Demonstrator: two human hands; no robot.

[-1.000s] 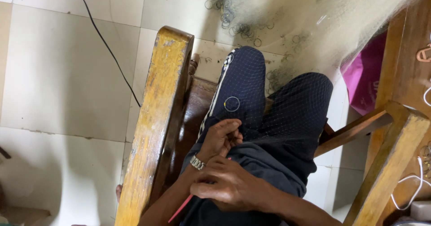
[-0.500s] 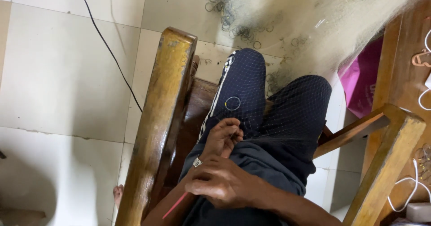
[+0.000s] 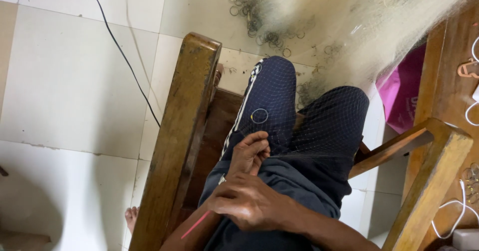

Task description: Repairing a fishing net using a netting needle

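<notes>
Seated view. My left hand (image 3: 250, 154) pinches the fine net (image 3: 319, 126) draped over my knees, its fingers now more tightly curled than a second ago. My right hand (image 3: 247, 203) stays closed on a pink needle (image 3: 195, 225); a small ring (image 3: 259, 115) rests on the thigh.

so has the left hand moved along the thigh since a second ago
No, not noticeably. The left hand still pinches the net just below the small ring on the thigh, beside the wooden armrest, as before.
</notes>
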